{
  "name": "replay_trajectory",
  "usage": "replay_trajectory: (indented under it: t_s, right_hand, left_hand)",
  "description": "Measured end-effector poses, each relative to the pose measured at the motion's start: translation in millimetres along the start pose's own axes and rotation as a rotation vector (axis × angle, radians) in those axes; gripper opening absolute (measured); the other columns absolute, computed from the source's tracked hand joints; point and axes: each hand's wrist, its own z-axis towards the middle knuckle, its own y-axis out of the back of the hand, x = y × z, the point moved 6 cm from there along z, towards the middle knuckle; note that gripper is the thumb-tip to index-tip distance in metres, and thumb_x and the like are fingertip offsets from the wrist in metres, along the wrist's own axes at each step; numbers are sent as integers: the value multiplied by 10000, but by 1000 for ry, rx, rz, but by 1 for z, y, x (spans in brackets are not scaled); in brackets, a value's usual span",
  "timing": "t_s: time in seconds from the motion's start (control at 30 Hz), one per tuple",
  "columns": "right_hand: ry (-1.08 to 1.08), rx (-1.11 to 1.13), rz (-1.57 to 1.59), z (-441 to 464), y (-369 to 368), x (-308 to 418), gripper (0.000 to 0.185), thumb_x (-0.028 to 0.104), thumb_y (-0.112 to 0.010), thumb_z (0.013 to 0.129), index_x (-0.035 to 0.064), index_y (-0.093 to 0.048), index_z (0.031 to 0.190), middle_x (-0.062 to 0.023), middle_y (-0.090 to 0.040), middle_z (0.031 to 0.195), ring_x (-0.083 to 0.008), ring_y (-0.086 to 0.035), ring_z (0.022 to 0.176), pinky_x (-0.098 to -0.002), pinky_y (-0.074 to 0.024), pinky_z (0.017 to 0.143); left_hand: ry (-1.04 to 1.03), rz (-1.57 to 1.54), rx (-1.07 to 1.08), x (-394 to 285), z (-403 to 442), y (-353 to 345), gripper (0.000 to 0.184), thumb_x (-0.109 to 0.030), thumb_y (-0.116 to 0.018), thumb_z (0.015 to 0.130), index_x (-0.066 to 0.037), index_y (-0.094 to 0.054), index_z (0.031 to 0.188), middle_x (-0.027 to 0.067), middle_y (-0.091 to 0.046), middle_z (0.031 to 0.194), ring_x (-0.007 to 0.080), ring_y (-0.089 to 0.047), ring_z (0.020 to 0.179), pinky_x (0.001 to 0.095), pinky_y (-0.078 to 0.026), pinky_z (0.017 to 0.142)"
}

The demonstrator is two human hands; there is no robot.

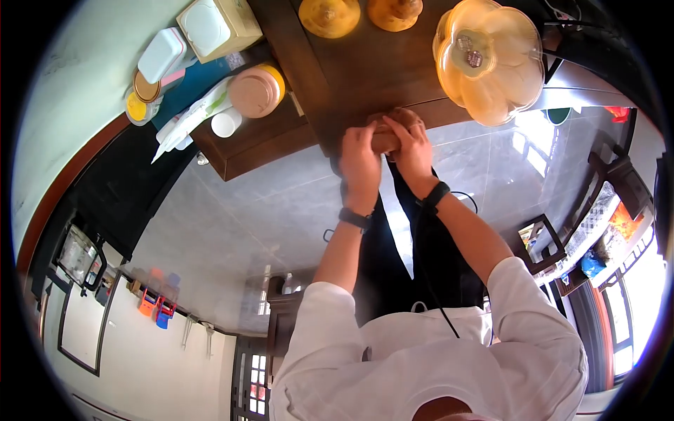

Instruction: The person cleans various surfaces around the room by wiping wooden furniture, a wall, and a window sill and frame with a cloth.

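While one brown object (385,143) is grasped by the left hand (360,156) and right hand (414,151) at the near edge of the table (365,74), two rounded yellowish items (328,15), one petal-shaped bowl (504,78) set beyond, the object's direction and long axis (largely finger-covered) cannot be told.

Two hands (361,156) (414,154), two wristbands (356,219) (434,196) and at least one brown thing (384,143) (the fingers (366,135) are hiding an exact count) are showing; two yellow fruits (330,15) (395,14), one bowl (514,78) and one pink-topped jar (254,92) are also appearing.

A white shirt (421,354) tops black trousers (449,259) (dark wristbands (356,219), too).
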Motion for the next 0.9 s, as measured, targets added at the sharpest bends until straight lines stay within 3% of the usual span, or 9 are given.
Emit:
replay_trajectory:
  t_s: [0.07,0.13,0.2,0.47,0.67,0.9]
  right_hand:
    - [24,22,11,10,-16,14,669,-53,-705,587,174,-685,1216,-111,-607,1266,-346,-558,1192,-403,-522,945]
    - [37,22,40,28,-25,31,687,-65,-713,549,142,-679,1202,-109,-597,1271,-335,-550,1207,-396,-520,947]
    - [75,0,41,52,-29,44,515,8,-659,682,136,-674,1180,-118,-591,1242,-339,-570,1125,-415,-521,901]
    - [41,-128,6,115,-20,40,491,8,-640,727,169,-676,1190,-94,-617,1232,-320,-573,1141,-399,-524,901]
    - [-19,-196,-7,78,4,9,575,-60,-594,699,159,-667,1226,-88,-598,1310,-327,-554,1208,-397,-492,985]
    - [-58,66,-20,16,-6,4,609,-57,-647,650,182,-689,1208,-102,-621,1246,-332,-574,1167,-396,-522,924]
  left_hand:
    - [18,52,-65,7,9,20,383,29,-657,754,-93,-669,1117,97,-616,1047,333,-631,958,384,-535,787]
    - [35,107,-98,11,26,35,372,24,-657,760,-90,-668,1114,97,-618,1049,340,-628,960,390,-533,797]
    - [44,102,-141,10,49,46,374,26,-655,760,-89,-668,1116,105,-620,1053,343,-628,962,394,-530,808]
    - [-25,104,-208,-22,118,50,375,47,-616,767,-106,-686,1102,125,-624,1041,353,-623,956,408,-518,805]
    - [55,-89,-100,-36,88,16,314,-1,-579,814,-95,-676,1097,114,-618,1028,340,-616,973,392,-516,812]
    - [44,-33,-38,-1,15,10,435,70,-598,772,-105,-658,1166,98,-597,1049,312,-596,989,396,-517,792]
